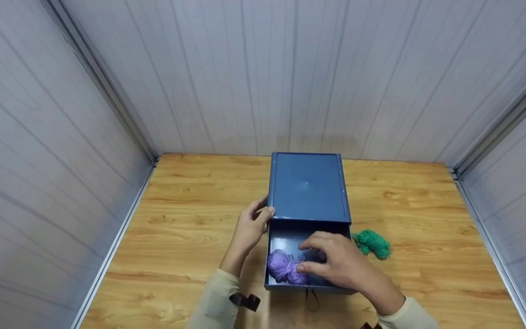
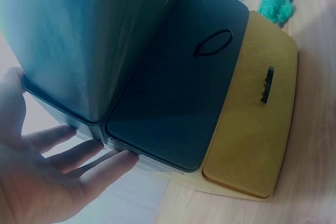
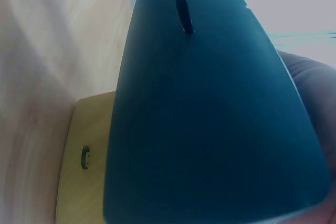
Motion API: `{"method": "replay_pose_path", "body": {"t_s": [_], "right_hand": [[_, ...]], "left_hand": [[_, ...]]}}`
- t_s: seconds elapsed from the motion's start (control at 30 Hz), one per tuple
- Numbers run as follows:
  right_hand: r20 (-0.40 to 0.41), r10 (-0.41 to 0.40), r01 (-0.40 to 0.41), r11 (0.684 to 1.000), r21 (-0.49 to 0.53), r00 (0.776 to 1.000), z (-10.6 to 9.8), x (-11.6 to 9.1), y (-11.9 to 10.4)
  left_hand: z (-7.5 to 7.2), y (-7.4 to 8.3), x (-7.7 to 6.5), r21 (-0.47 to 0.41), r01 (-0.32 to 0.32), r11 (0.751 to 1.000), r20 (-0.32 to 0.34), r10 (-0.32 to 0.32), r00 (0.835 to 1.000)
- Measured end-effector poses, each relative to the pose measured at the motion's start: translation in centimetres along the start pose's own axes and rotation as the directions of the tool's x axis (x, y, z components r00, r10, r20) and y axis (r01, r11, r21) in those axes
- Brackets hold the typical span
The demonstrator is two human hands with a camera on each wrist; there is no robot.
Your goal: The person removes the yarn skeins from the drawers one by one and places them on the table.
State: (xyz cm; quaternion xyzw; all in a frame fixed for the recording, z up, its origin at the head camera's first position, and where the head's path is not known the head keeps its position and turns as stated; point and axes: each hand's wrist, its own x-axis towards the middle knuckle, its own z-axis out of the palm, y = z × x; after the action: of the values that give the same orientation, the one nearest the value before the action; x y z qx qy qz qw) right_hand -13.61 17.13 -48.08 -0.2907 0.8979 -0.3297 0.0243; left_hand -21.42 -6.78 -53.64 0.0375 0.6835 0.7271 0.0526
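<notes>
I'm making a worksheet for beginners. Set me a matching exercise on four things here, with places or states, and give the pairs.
1. Purple yarn
2. Green yarn
3. Yellow drawer
4. Left hand

A. Lowest in the stack, shut
B. Touching the cabinet
C. Inside the open drawer
D. On the table, outside the drawers

Pairs: 1-C, 2-D, 3-A, 4-B

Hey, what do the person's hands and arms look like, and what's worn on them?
The left hand and right hand are bare, without gloves. Both arms have pale cream long sleeves ending around the wrists. A dark, shiny strap-like piece shows by the left cuff; another beside the right is mostly cut off.
</notes>
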Motion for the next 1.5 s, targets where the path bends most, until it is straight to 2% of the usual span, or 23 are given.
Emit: {"method": "replay_pose_path", "body": {"t_s": [0.13, 0.23, 0.53, 0.67, 0.97, 1.13, 1.5], "right_hand": [[0.083, 0.008, -0.004, 0.999, -0.044, 0.997, 0.2, 0.4, -0.4], [0.112, 0.009, -0.002, 0.998, -0.062, 0.994, 0.4, 0.6, -0.5], [0.146, 0.0, 0.009, 0.998, -0.061, 0.989, 0.9, 1.1, -0.5], [0.152, -0.022, 0.025, 0.999, -0.023, 0.988, 1.2, 1.3, -0.4], [0.182, -0.011, 0.004, 0.999, 0.04, 0.983, 1.5, 1.6, -0.1], [0.163, -0.033, 0.023, 0.998, 0.065, 0.986, 1.4, 1.6, 0.0], [0.034, -0.107, 0.106, 0.994, 0.023, 0.994, 0.3, 0.9, 0.2]], "left_hand": [[0.0, 0.1, -0.1, 0.012, 0.012, 1.0, -0.012, -0.012, 1.0], [0.0, 0.2, -0.1, 0.022, 0.012, 1.0, -0.016, -0.012, 1.0], [0.0, 0.7, 0.2, 0.06, 0.044, 0.997, -0.002, -0.044, 0.999], [0.0, 1.2, 0.3, 0.082, 0.053, 0.995, -0.001, -0.053, 0.999], [0.0, 1.9, 0.1, 0.058, 0.04, 0.997, -0.013, -0.04, 0.999], [0.0, 1.8, 0.2, 0.064, 0.049, 0.997, -0.019, -0.048, 0.999], [0.0, 1.7, 0.3, 0.059, 0.063, 0.996, -0.026, -0.061, 0.998]]}}
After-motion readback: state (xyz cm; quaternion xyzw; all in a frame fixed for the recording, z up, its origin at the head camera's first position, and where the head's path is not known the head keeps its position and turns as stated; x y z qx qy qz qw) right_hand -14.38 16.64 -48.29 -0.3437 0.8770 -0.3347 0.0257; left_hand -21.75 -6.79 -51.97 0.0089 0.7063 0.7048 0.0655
